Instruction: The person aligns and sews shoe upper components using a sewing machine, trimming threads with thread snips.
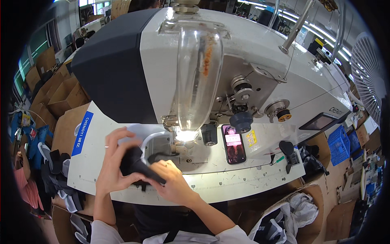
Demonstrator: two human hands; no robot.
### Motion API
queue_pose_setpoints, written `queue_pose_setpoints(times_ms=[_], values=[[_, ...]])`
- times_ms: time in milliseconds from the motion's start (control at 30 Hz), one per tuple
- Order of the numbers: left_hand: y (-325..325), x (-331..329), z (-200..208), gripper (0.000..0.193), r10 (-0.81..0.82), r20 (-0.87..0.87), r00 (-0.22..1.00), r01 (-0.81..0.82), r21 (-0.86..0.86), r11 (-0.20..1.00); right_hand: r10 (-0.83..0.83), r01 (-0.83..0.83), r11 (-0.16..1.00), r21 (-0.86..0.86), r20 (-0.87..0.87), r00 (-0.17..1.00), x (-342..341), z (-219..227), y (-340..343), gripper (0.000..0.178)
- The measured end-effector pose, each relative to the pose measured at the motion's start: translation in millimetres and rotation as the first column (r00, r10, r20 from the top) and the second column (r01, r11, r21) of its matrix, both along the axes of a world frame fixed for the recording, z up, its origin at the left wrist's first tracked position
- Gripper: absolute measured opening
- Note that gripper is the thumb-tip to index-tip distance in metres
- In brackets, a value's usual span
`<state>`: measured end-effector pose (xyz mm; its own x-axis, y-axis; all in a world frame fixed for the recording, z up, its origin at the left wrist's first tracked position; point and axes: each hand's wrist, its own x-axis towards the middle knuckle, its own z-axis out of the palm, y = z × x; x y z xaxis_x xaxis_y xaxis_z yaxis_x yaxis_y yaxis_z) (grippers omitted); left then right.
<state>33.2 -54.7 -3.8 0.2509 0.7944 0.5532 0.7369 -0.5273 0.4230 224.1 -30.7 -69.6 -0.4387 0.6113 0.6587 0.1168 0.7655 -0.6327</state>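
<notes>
Over the left front of the white sewing table [87,164], both hands are closed on a black fabric piece [132,160] with a white curved edge. My left hand [111,164] grips its left side, the thumb underneath and the upper fingers slightly blurred. At its lower right edge, my right hand [175,184] pinches the black material, with the fingers curled. A dark strap-like part sticks out to the right above that hand. Just behind is the lit needle area of a large sewing machine [158,53]; the held piece is left of and in front of it.
A phone [234,144] with a lit screen lies right of the needle area. Farther right are a black lever-like part [287,152] and a green-handled tool [280,160]. Black and white pieces [61,175] are heaped at the left; a cardboard box [321,211] stands at lower right.
</notes>
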Motion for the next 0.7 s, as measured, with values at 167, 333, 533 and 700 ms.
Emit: queue_pose_setpoints(times_ms=[167, 333, 533, 700], values=[[-10, 7, -40, 0.040, 0.026, 0.484, 0.875, 0.083, -0.202, 0.976, -0.205, 0.145, 0.949, -0.280, -0.199, 0.958, 24, -16, -11, 0.031], [-25, 12, -62, 0.044, 0.047, 0.685, 0.727, -0.174, 0.118, 0.978, -0.311, 0.068, 0.531, -0.845, -0.119, 0.943, 41, -52, -8, 0.030], [-39, 30, -66, 0.041, -0.063, 0.712, 0.700, -0.026, 0.114, 0.993, -0.175, -0.427, 0.364, -0.828, -0.511, 0.841, 40, -53, 2, 0.022], [-49, 31, -70, 0.051, 0.013, 0.752, 0.659, -0.012, -0.006, 1.000, -0.056, -0.399, 0.481, -0.781, -0.481, 0.875, 46, -31, 4, 0.014]])
